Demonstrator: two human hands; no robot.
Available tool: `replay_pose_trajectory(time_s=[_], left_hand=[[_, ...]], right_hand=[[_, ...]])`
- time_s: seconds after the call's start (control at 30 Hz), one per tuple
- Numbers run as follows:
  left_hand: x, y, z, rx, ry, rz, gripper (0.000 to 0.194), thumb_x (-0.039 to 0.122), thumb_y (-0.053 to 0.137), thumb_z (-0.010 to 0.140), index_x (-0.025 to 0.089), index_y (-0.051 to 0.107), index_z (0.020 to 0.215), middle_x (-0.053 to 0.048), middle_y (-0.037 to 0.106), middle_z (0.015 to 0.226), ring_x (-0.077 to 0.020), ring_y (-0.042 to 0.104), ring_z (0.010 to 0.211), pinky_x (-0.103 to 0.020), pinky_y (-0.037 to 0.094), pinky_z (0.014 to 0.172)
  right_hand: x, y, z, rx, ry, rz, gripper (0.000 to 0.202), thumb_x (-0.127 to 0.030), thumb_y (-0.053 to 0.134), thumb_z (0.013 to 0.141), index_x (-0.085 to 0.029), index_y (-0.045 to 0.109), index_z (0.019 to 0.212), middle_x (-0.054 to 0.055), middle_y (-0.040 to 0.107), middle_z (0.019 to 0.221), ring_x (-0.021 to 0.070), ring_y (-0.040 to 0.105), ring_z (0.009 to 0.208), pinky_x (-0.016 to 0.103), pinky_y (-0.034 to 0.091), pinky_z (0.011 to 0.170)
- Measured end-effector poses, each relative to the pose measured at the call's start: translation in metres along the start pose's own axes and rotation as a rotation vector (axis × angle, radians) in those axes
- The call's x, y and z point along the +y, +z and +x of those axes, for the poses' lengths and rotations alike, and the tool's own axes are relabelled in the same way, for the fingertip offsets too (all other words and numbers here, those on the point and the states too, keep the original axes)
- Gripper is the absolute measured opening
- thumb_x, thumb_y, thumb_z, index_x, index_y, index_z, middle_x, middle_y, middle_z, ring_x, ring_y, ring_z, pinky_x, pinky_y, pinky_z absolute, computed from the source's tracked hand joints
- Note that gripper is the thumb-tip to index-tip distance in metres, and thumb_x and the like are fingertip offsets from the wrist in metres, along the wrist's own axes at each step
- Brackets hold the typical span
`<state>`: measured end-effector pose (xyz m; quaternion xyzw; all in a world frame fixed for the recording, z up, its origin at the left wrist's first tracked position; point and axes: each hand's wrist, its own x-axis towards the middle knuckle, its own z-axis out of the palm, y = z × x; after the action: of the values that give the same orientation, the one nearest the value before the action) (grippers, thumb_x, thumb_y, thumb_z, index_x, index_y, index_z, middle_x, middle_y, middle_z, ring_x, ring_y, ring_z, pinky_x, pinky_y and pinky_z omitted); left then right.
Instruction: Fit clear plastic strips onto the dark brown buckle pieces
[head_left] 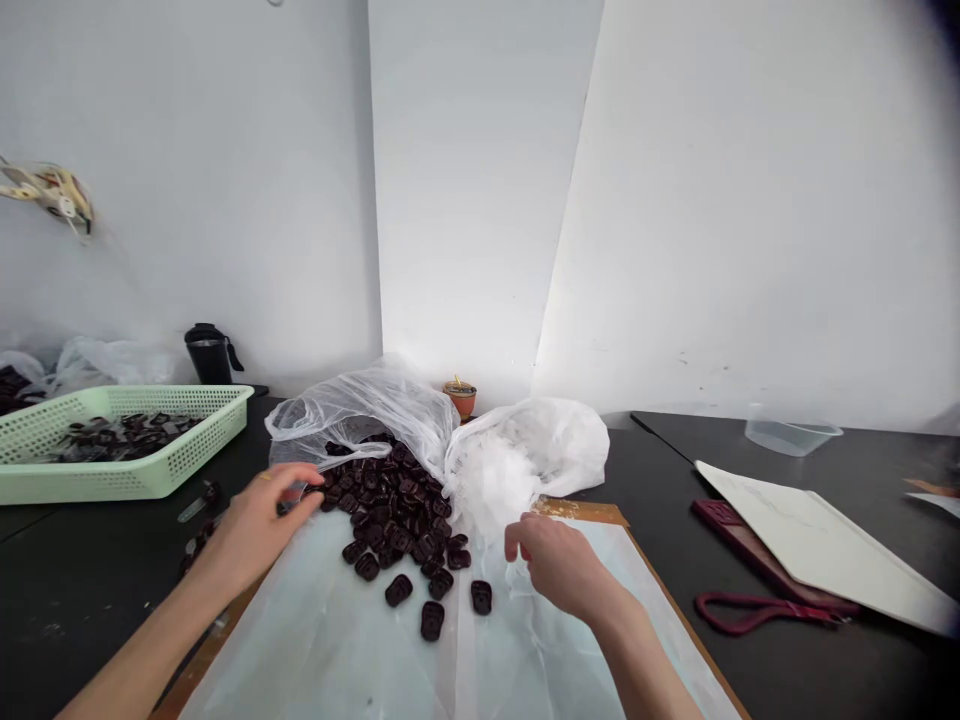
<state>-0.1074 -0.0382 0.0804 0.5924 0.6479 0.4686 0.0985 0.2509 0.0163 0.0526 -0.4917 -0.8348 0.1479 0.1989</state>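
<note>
Leftward, dark pieces inside the green basket.

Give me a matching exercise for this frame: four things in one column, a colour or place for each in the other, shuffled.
1. Basket
2. Lidded cup
3. Scissors
4. Left hand

A. Dark red, on the right side of the table
B. At the left edge of the dark pieces
C. Pale green
D. Black

Pairs: 1-C, 2-D, 3-A, 4-B
</note>
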Motion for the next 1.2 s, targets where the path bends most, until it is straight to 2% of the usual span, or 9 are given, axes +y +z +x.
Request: replay_pose_trajectory(time_s=[0.1,0.2,0.37,0.5,0.63,0.83,0.97,1.07,1.2], left_hand=[[0.028,0.036,-0.015,-0.355,0.073,-0.112,0.012,0.03,0.063,0.08,0.026,0.073,0.085,-0.003,0.073,0.09,-0.025,0.066,0.085,-0.029,0.05,0.07],[0.051,0.071,-0.027,-0.566,0.069,-0.203,0.013,0.027,0.06,0.082,0.025,0.072,0.083,-0.001,0.069,0.082,-0.02,0.062,0.071,-0.026,0.045,0.06],[0.053,0.106,-0.042,-0.638,0.032,-0.264,0.016,0.03,0.064,0.08,0.023,0.073,0.092,-0.003,0.069,0.085,-0.0186,0.061,0.067,-0.028,0.047,0.064],[0.044,0.112,-0.05,-0.69,-0.099,-0.481,0.052,0.034,0.075,0.075,0.027,0.061,0.124,-0.009,0.066,0.116,-0.0226,0.066,0.087,-0.035,0.05,0.081],[0.039,0.112,-0.046,-0.805,-0.161,-0.841,0.036,0.036,0.07,0.081,0.019,0.069,0.113,-0.009,0.072,0.097,-0.023,0.066,0.089,-0.033,0.051,0.077],[0.029,0.111,-0.035,-0.664,-0.394,-0.91,0.025,0.038,0.075,0.075,0.016,0.075,0.087,-0.005,0.073,0.075,-0.0169,0.065,0.068,-0.028,0.051,0.063],[0.031,0.111,-0.035,-0.587,-0.343,-0.91,0.021,0.036,0.076,0.074,0.017,0.073,0.082,-0.002,0.072,0.072,-0.0173,0.065,0.068,-0.028,0.053,0.064],[0.033,0.112,-0.037,-0.553,-0.315,-0.883,0.021,0.037,0.074,0.076,0.017,0.072,0.082,-0.002,0.071,0.072,-0.0179,0.066,0.067,-0.031,0.055,0.066],[0.033,0.116,-0.043,-0.529,-0.298,-0.866,0.016,0.033,0.071,0.079,0.018,0.069,0.082,-0.002,0.07,0.072,-0.0197,0.066,0.071,-0.033,0.058,0.067]], right_hand=[[0.009,-0.007,-0.006,-0.07,0.018,0.038,0.046,0.015,0.05,0.051,-0.023,0.07,0.067,-0.002,0.056,0.064,0.0118,0.048,0.057,0.023,0.019,0.052],[0.01,-0.009,-0.004,-0.225,0.01,0.154,0.035,0.009,0.062,0.052,-0.023,0.072,0.062,-0.004,0.059,0.057,0.0115,0.051,0.051,0.02,0.026,0.047],[-0.007,-0.006,0.008,-0.303,-0.016,0.409,0.01,-0.012,0.068,0.071,-0.021,0.072,0.07,-0.001,0.068,0.068,0.0141,0.059,0.062,0.023,0.045,0.055],[-0.027,0.001,0.014,-0.278,0.024,0.828,0.007,-0.025,0.07,0.078,-0.019,0.069,0.076,-0.002,0.063,0.066,0.0122,0.056,0.059,0.025,0.047,0.058],[-0.037,0.012,0.018,-0.293,0.022,1.095,0.015,-0.031,0.078,0.074,-0.017,0.07,0.073,-0.002,0.063,0.064,0.0117,0.055,0.058,0.026,0.046,0.058],[-0.04,0.021,0.022,-0.222,0.015,1.211,0.017,-0.029,0.079,0.075,-0.016,0.07,0.075,0.001,0.066,0.076,0.0122,0.06,0.063,0.024,0.047,0.059],[-0.047,0.031,0.022,-0.22,0.08,1.412,0.022,-0.035,0.074,0.081,-0.017,0.063,0.081,0.005,0.069,0.093,0.0113,0.064,0.062,0.023,0.047,0.055],[-0.055,0.039,0.022,-0.191,0.139,1.526,0.024,-0.036,0.076,0.079,-0.018,0.06,0.082,0.004,0.07,0.086,0.0112,0.063,0.064,0.021,0.046,0.058],[-0.06,0.049,0.024,-0.031,0.233,1.504,0.028,-0.031,0.084,0.069,-0.018,0.062,0.08,0.0,0.068,0.075,0.0106,0.057,0.061,0.021,0.043,0.056]])
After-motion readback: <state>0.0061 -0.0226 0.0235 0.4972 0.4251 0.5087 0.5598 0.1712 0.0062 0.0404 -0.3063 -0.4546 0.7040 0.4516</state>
